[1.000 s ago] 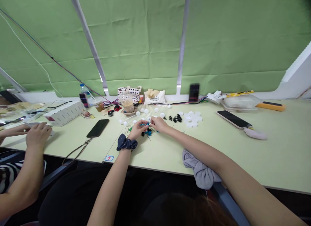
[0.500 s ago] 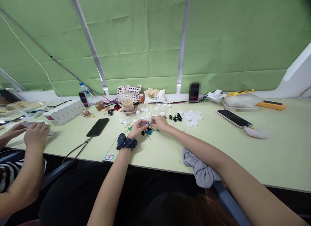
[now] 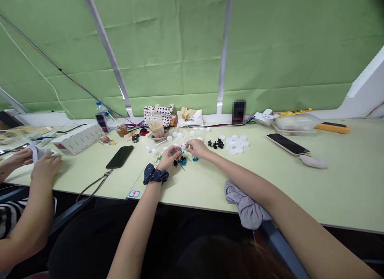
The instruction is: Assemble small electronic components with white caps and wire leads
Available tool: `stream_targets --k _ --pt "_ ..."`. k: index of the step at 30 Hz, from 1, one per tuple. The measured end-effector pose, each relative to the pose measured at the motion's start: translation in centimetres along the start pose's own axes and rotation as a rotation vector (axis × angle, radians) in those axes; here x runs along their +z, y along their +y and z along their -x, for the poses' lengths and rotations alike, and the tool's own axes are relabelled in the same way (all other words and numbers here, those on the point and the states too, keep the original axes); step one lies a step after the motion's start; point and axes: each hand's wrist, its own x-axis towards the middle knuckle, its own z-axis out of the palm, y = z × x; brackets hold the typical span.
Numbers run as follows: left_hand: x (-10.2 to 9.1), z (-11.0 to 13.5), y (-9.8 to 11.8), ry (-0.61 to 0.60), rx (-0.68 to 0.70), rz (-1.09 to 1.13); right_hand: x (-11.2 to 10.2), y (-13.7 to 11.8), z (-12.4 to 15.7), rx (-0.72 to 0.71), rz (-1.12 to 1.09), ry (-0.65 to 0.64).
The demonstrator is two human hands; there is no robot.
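My left hand (image 3: 168,157), with a dark dotted scrunchie (image 3: 156,175) at its wrist, pinches a small blue part (image 3: 180,150) in its fingertips. Close by on the right, my right hand (image 3: 197,148) has thumb and forefinger pressed together on a thin wire-like piece (image 3: 184,146), its exact kind too small to tell. Under the hands lies a pile of small blue parts (image 3: 183,162) mixed with black ones. One more blue part (image 3: 195,159) sits just below my right hand. Green bits and thin wires are partly hidden by my left hand.
White round caps (image 3: 237,144) and black small parts (image 3: 216,144) lie to the right. Clear tubes (image 3: 162,145) with white ends lie behind my hands, near a plastic drink cup (image 3: 156,127). Phones (image 3: 120,157) flank both sides. A co-worker's hands (image 3: 45,163) handle something white at left.
My hands have drawn slightly apart, with the gap between the fingertips wider now. The co-worker's hands have moved and lifted the white thing. The view has shifted slightly.
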Motion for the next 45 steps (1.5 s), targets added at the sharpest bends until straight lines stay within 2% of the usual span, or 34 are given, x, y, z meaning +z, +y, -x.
stream_targets --k 3,6,10,16,18,20,22,24,25,27,30,33,37,41,43,45 --pt "-0.1 -0.1 0.0 0.031 0.000 -0.052 -0.9 1.9 -0.4 0.143 0.102 -0.076" --pt "-0.2 -0.1 -0.2 0.032 -0.008 -0.073 -1.8 3.7 -0.5 0.202 0.173 -0.174" --pt "-0.3 -0.1 -0.3 0.037 -0.027 -0.072 -2.4 5.1 -0.4 0.226 0.194 -0.263" --pt "-0.3 0.0 -0.4 0.053 -0.043 -0.114 -2.2 5.6 -0.5 0.193 0.183 -0.326" --pt "-0.2 0.0 -0.4 0.086 -0.044 -0.158 -2.4 5.2 -0.5 0.199 0.160 -0.288" --pt "-0.3 0.0 -0.4 0.118 -0.027 -0.218 -2.7 4.4 -0.5 0.182 0.098 -0.160" --pt "-0.3 0.0 -0.3 0.132 0.006 -0.271 -3.0 3.4 -0.5 0.101 -0.012 0.016" --pt "-0.4 0.0 -0.2 0.121 0.051 -0.310 -3.0 2.4 -0.5 -0.023 -0.155 0.121" --pt "-0.4 0.0 -0.1 0.104 0.076 -0.324 -2.9 2.1 -0.5 -0.077 -0.227 0.124" --pt "-0.4 0.1 0.1 0.060 0.124 -0.340 -2.5 1.8 -0.6 -0.136 -0.357 0.034" --pt "-0.4 0.1 0.4 0.002 0.139 -0.338 -1.5 2.2 -0.6 -0.126 -0.492 -0.155" --pt "-0.3 0.1 0.5 -0.012 0.111 -0.335 -0.7 2.8 -0.7 -0.095 -0.579 -0.214" --pt "-0.3 0.0 0.2 0.045 0.119 -0.406 -0.4 3.3 -0.6 -0.042 -0.630 -0.201" --pt "-0.7 -0.1 -0.4 0.215 0.058 -0.538 -0.6 3.3 -0.3 0.039 -0.613 -0.203" --pt "-0.9 -0.2 -0.7 0.293 0.025 -0.583 -1.1 2.9 -0.4 0.095 -0.568 -0.129" --pt "-1.0 -0.3 -1.0 0.335 0.014 -0.612 -2.4 2.1 -0.8 0.151 -0.554 0.021"
